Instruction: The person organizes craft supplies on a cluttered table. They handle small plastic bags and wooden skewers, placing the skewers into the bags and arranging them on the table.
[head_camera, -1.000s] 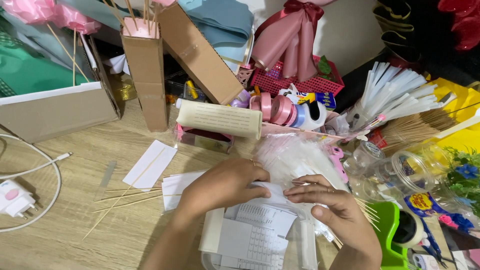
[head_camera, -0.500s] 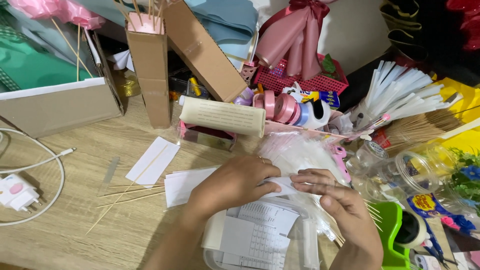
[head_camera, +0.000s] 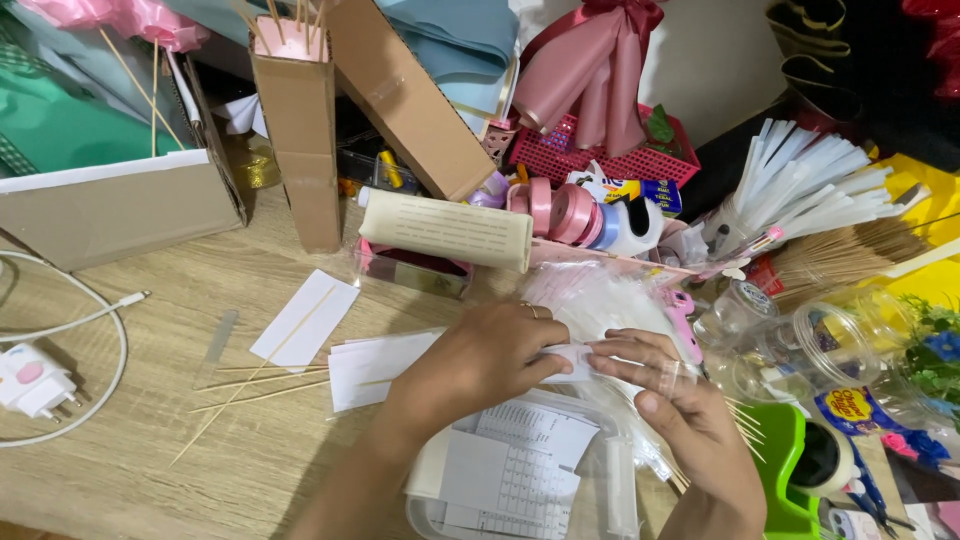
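My left hand (head_camera: 480, 360) and right hand (head_camera: 680, 410) meet over the middle of the wooden table (head_camera: 150, 450), both pinching one small white paper strip (head_camera: 572, 360) between them. My left fingers are curled down over its near end, thumb tucked under; my right thumb and forefinger close on the other end, with a bit of clear tape (head_camera: 672, 378) stuck on a right fingertip. The strip sits just above a clear plastic box (head_camera: 610, 480) that holds printed paper sheets (head_camera: 510, 460). Behind my hands lies a heap of clear plastic wrappers (head_camera: 600, 295). To the left of my left wrist, white paper slips (head_camera: 375, 365) and another white slip (head_camera: 305, 315) lie flat on the table, with thin wooden skewers (head_camera: 255, 385) scattered across them. Beyond that, a cream roll (head_camera: 445, 228) rests on a pink box, beside pink ribbon spools (head_camera: 560, 210). A green tape dispenser (head_camera: 800, 470) stands near my right wrist. A white charger with its cable (head_camera: 35, 375) lies at the far left.
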